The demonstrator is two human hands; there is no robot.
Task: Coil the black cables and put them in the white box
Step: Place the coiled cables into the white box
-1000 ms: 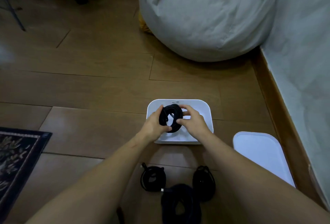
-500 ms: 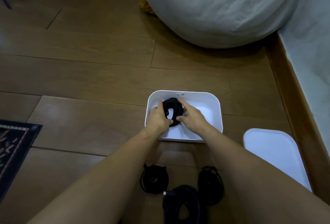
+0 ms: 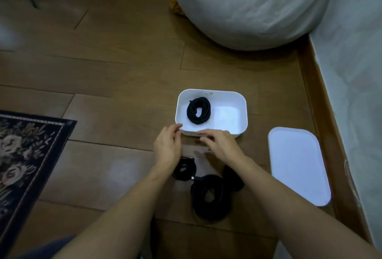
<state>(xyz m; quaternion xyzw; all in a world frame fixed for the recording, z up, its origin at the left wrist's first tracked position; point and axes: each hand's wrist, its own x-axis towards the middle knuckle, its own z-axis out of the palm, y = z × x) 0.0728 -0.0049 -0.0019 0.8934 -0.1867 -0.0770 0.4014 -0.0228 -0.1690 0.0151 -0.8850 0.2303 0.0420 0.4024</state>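
Left hand [image 3: 167, 147] and right hand [image 3: 221, 145] both empty, fingers relaxed, at near rim of white box [image 3: 227, 114]; one coiled cable [image 3: 198, 110] lies inside just beyond them; risk: remaining coils [image 3: 210, 196] under the wrists could spring open if a forearm drags across.

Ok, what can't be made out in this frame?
Head view:
1. The right floor coil is mostly hidden by the right forearm.
2. The left floor coil is partly hidden by the left wrist.
3. The mark on the far rim of the white box is too small to read.
4. The rug is cut off by the left edge.
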